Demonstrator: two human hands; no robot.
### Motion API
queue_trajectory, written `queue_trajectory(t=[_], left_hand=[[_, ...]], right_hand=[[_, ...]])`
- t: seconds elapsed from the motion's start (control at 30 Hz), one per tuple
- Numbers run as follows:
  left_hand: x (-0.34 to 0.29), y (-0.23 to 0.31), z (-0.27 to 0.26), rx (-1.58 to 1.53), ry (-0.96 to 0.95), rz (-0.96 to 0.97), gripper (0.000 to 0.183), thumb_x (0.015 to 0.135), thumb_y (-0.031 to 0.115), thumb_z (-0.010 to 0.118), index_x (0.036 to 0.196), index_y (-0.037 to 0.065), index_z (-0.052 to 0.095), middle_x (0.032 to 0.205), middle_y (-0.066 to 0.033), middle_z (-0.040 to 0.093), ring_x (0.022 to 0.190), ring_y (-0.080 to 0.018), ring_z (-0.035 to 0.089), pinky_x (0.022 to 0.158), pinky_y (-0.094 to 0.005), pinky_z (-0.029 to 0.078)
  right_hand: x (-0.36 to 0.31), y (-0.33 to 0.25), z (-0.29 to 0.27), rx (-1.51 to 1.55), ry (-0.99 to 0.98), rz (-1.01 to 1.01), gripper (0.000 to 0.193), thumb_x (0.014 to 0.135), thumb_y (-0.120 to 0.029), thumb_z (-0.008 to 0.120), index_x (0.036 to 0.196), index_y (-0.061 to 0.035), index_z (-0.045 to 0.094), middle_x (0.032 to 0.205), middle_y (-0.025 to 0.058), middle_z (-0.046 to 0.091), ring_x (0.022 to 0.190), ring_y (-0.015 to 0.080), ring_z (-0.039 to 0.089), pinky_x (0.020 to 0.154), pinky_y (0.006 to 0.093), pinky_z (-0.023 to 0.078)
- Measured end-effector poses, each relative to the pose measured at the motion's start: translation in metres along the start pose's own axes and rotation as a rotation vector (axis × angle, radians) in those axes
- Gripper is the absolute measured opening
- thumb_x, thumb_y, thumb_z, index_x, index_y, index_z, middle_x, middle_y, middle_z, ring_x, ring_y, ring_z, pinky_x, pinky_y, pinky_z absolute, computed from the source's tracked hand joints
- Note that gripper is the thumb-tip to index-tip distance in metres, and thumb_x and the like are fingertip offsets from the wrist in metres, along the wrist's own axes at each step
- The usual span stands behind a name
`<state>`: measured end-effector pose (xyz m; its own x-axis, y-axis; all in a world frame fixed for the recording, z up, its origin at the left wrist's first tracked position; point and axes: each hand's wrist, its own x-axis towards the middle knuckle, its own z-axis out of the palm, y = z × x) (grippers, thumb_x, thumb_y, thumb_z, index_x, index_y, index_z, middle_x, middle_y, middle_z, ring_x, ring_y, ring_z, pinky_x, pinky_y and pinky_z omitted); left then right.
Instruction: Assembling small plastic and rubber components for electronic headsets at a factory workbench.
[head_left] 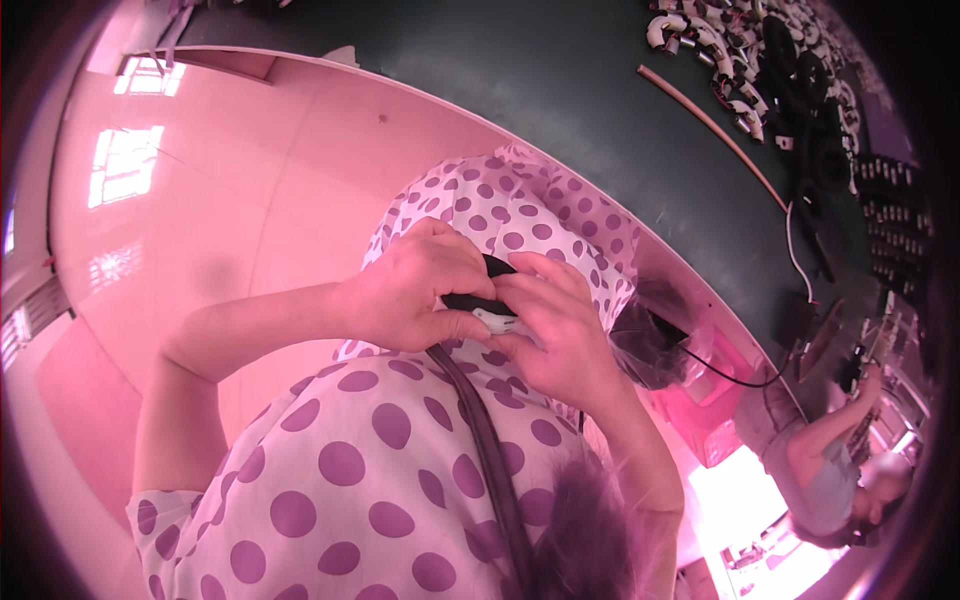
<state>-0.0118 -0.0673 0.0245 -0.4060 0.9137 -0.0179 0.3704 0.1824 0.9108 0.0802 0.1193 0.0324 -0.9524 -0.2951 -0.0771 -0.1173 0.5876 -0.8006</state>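
Held between both hands above my lap is a small part (496, 321) with a white curved section and a black section. Its full shape is hidden behind my fingers. My left hand (420, 285) is closed around the black side, thumb pressed toward the white edge. From the other side my right hand (560, 325) grips the same part, fingers bent over its top and thumb beneath. A dark strap (480, 430) runs down my polka-dot clothing just below the hands.
A dark green table (560, 110) with a pale edge curves along the far right. Many white curved parts (705, 40) are heaped on it, beside black rings (825, 160) and a thin brown rod (710, 130). A pink stool (715, 400) stands under it. Another person (825, 465) works farther right.
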Motion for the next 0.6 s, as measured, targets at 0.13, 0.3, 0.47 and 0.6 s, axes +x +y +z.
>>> queue_trajectory(t=[0.13,0.3,0.47,0.6], left_hand=[[0.011,0.004,-0.003,0.038,0.000,0.017,0.025,0.066,0.023,0.071,0.081,0.006,0.061,0.077,-0.0031,0.060,0.083,-0.0189,0.056,0.084,-0.0355,0.032],[0.040,0.022,-0.016,0.184,0.112,0.074,0.023,0.065,0.021,0.072,0.080,0.006,0.061,0.077,-0.0037,0.060,0.083,-0.0182,0.056,0.083,-0.0376,0.033],[0.055,0.026,-0.021,0.230,0.163,0.143,0.025,0.062,0.023,0.073,0.078,0.006,0.063,0.077,-0.0040,0.061,0.082,-0.0185,0.056,0.084,-0.0377,0.033],[0.065,0.026,-0.024,0.192,0.121,0.121,0.029,0.061,0.026,0.074,0.079,0.006,0.063,0.077,-0.0042,0.061,0.082,-0.0201,0.057,0.085,-0.0377,0.034]], right_hand=[[0.001,0.006,-0.009,-0.025,0.064,-0.055,0.032,0.064,-0.018,0.069,0.090,-0.0019,0.061,0.096,0.0074,0.059,0.105,0.0232,0.048,0.094,0.0446,0.028],[0.014,0.011,-0.031,-0.173,0.229,-0.195,0.029,0.060,-0.016,0.070,0.083,-0.0005,0.060,0.086,0.0080,0.058,0.094,0.0218,0.053,0.094,0.0446,0.031],[0.017,0.013,-0.046,-0.117,0.273,-0.218,0.027,0.057,-0.012,0.070,0.080,-0.0005,0.059,0.082,0.0083,0.058,0.091,0.0222,0.054,0.094,0.0443,0.033],[0.013,0.019,-0.053,-0.020,0.220,-0.150,0.029,0.060,-0.014,0.070,0.082,-0.0004,0.057,0.085,0.0099,0.058,0.092,0.0256,0.054,0.095,0.0459,0.030]])
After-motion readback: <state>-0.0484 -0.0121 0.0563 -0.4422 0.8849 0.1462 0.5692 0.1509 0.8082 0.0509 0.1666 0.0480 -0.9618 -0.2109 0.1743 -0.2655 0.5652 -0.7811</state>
